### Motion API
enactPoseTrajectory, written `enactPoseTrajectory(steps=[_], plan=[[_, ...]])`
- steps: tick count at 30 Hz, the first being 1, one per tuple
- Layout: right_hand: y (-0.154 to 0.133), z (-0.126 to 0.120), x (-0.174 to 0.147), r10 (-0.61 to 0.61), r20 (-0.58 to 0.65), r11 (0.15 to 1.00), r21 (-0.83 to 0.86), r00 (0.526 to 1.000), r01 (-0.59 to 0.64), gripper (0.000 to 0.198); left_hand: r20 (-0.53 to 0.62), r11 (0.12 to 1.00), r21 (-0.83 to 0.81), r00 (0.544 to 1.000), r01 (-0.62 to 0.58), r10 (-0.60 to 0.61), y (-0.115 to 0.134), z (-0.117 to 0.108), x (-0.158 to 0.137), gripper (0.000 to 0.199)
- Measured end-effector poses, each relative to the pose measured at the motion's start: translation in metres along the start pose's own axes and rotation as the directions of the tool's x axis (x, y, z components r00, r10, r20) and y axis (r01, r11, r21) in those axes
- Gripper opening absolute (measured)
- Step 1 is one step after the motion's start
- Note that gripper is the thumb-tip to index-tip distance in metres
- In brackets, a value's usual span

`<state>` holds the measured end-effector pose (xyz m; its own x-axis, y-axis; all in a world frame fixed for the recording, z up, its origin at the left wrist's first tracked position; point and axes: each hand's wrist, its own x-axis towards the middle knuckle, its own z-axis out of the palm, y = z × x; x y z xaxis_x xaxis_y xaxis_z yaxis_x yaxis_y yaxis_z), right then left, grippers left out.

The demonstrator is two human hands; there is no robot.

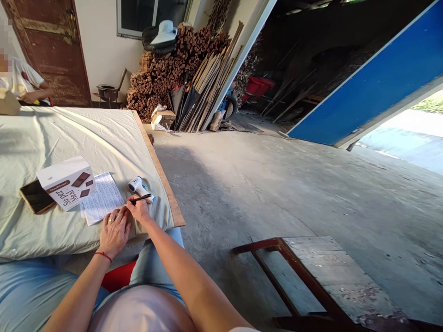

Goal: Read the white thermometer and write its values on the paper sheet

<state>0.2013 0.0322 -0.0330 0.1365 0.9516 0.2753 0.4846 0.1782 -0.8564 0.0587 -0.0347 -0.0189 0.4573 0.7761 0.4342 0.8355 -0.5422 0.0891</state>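
Observation:
A black pen [141, 198] is pinched in my right hand [139, 211], its tip at the right edge of a sheet of paper [103, 196] covered with lines of handwriting. Lying flat on the sheet's lower edge is my left hand [115, 230], fingers stretched out, with a ring and a red wrist string. Just beyond the pen rests a white and blue infrared thermometer [139, 185]. A white box [67, 182] printed "Su-per Meal" covers part of the paper's left side. Partly under that box is a dark-screened phone [36, 197].
The table [104, 127] has a pale, wrinkled cloth and a wooden right edge. Another person [29, 85] sits at its far left near a cardboard box [8, 102]. A wooden chair [297, 276] stands at lower right. Stacked firewood [166, 69] lines the back wall.

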Motion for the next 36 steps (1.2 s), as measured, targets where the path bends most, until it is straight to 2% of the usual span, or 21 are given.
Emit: enactPoseTrajectory(steps=[12, 18, 22, 26, 30, 33, 36], plan=[[-0.009, -0.004, -0.002, 0.013, 0.046, 0.998, -0.068, 0.999, -0.01, 0.009, 0.0, 1.0, 0.005, 1.0, -0.006, 0.006, 0.0, 0.0, 0.0, 0.043], [-0.006, -0.002, -0.001, -0.005, 0.03, 0.999, -0.052, 1.0, 0.006, 0.007, 0.009, 1.0, 0.017, 1.0, -0.01, 0.009, 0.0, -0.001, 0.0, 0.043], [-0.003, -0.002, -0.002, -0.072, -0.063, 0.997, -0.046, 0.995, 0.069, 0.011, 0.0, 1.0, 0.017, 1.0, -0.011, 0.011, 0.0, 0.0, 0.001, 0.042], [-0.007, -0.005, -0.002, -0.211, -0.152, 0.966, -0.184, 0.966, 0.182, 0.02, -0.003, 0.998, -0.033, 0.999, -0.045, 0.045, -0.009, 0.001, -0.002, 0.041], [-0.024, -0.008, 0.006, -0.249, -0.042, 0.913, -0.343, 0.968, 0.22, 0.026, 0.002, 0.996, -0.075, 0.998, -0.056, 0.056, -0.034, -0.007, -0.013, 0.041], [-0.046, -0.004, 0.017, -0.245, 0.091, 0.863, -0.434, 0.965, 0.26, 0.026, -0.005, 0.997, -0.074, 1.0, 0.019, -0.02, -0.062, -0.022, -0.024, 0.04], [-0.069, 0.006, 0.029, -0.191, 0.268, 0.765, -0.563, 0.944, 0.314, 0.027, -0.01, 0.99, -0.101, 0.995, 0.103, -0.104, -0.092, -0.037, -0.033, 0.038]])
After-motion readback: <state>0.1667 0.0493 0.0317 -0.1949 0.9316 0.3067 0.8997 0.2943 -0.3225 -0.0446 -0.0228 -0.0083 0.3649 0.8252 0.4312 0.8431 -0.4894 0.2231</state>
